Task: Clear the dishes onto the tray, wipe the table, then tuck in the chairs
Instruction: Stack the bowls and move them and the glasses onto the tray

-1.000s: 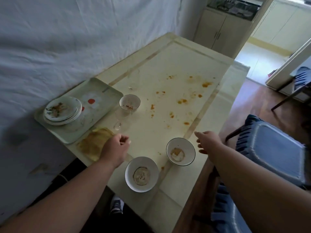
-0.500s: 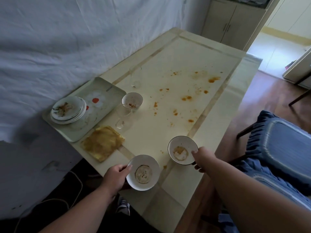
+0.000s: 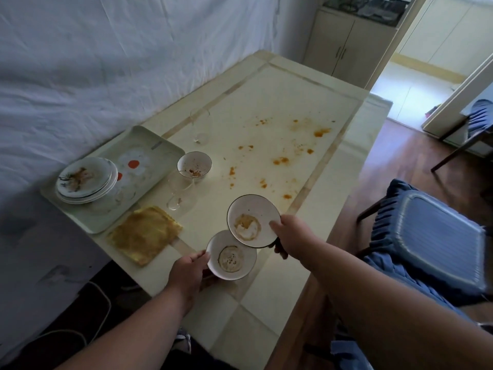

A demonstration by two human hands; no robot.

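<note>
My left hand (image 3: 190, 273) grips a dirty white bowl (image 3: 230, 260) by its left rim, near the table's front edge. My right hand (image 3: 289, 236) holds a second dirty bowl (image 3: 252, 221), lifted and tilted, its rim overlapping the first bowl. A pale green tray (image 3: 160, 148) lies at the table's left edge with a stack of dirty plates (image 3: 86, 180) on it. A third bowl (image 3: 194, 164) and a clear glass (image 3: 179, 192) stand beside the tray. Another glass (image 3: 200, 126) stands farther back. A yellow cloth (image 3: 145, 235) lies in front of the tray.
Orange food stains (image 3: 280, 161) dot the cream table (image 3: 266, 102). A blue-cushioned chair (image 3: 432, 241) stands pulled out on the right; another chair (image 3: 477, 126) stands farther back. A white sheet covers the wall on the left. A cabinet (image 3: 346, 46) stands beyond the table.
Both hands have taken hold of the two near bowls. The right hand has lifted its bowl and carried it left, over the edge of the bowl in the left hand.
</note>
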